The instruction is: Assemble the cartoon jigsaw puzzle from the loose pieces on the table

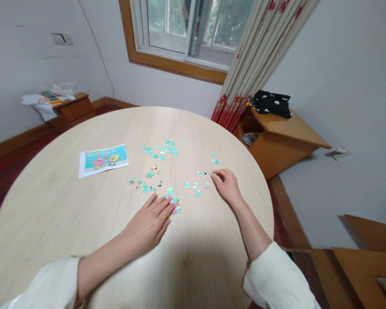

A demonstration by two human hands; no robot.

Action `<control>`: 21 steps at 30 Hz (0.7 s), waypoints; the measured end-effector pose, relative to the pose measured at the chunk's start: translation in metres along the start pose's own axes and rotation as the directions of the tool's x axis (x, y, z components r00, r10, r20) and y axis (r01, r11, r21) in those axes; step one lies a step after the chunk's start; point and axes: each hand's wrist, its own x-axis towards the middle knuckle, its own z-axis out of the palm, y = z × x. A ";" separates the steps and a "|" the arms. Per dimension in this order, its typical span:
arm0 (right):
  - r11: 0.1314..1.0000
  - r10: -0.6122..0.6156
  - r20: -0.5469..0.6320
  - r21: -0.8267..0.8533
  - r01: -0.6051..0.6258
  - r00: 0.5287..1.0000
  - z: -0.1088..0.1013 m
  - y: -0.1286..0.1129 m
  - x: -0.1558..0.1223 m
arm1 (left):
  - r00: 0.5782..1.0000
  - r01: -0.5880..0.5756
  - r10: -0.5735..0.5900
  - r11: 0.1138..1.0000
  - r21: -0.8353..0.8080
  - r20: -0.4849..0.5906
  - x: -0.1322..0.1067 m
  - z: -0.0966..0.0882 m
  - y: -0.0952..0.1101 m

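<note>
My left hand [152,219] lies flat with its fingers stretched out, the tips covering part of a joined patch of jigsaw pieces [178,209] in pink, teal and white. Thumb and forefinger of my right hand [227,184] are pinched on a small jigsaw piece [211,174], mostly hidden by the fingertips. Just left of that hand lie loose pale and teal pieces [197,193]. Beyond my left hand is a cluster of mixed-colour pieces [144,188]. Farther back is a heap of teal pieces [167,148].
A printed cartoon picture [104,161] lies on the round wooden table [45,206] at the left. A few teal pieces [215,161] sit beyond my right hand. Behind the table stand a wooden cabinet [289,128] with dark cloth on it and a curtain [260,56] beside the window.
</note>
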 end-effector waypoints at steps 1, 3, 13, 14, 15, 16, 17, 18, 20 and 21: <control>1.000 -0.001 0.002 -0.002 0.001 1.000 0.000 0.000 0.000 | 1.000 -0.002 0.002 1.000 -0.001 -0.005 0.000 0.000 0.000; 1.000 -0.004 0.008 -0.008 0.004 1.000 0.000 0.000 0.000 | 1.000 -0.003 0.003 1.000 -0.001 -0.007 0.000 0.000 0.001; 1.000 -0.014 0.013 -0.017 0.014 1.000 0.001 0.005 0.001 | 0.999 0.042 -0.043 0.998 -0.053 -0.021 0.001 -0.004 0.005; 1.000 -0.014 0.014 -0.015 0.015 1.000 0.001 0.005 0.001 | 0.999 0.038 -0.038 0.998 -0.057 -0.008 0.002 -0.004 0.005; 1.000 -0.015 0.016 -0.013 0.015 1.000 0.000 0.005 0.001 | 0.999 0.034 -0.034 0.998 -0.061 0.003 0.002 -0.004 0.005; 1.000 -0.014 0.019 -0.011 0.014 1.000 0.000 0.005 0.001 | 1.000 0.030 -0.029 0.998 -0.064 0.010 0.003 -0.004 0.005; 1.000 -0.014 0.023 -0.010 0.014 1.000 0.000 0.005 0.001 | 1.000 0.027 -0.026 0.998 -0.065 0.015 0.003 -0.004 0.006; 1.000 -0.014 0.026 -0.010 0.014 1.000 -0.001 0.005 0.001 | 1.000 0.025 -0.023 0.998 -0.065 0.018 0.003 -0.004 0.006; 1.000 -0.016 0.030 -0.009 0.017 0.999 -0.001 0.006 0.001 | 0.999 0.029 -0.028 0.998 -0.060 0.018 0.003 -0.003 0.007; 1.000 -0.018 0.030 -0.007 0.019 0.999 -0.001 0.006 0.001 | 0.999 0.035 -0.034 0.998 -0.055 0.016 0.002 -0.003 0.008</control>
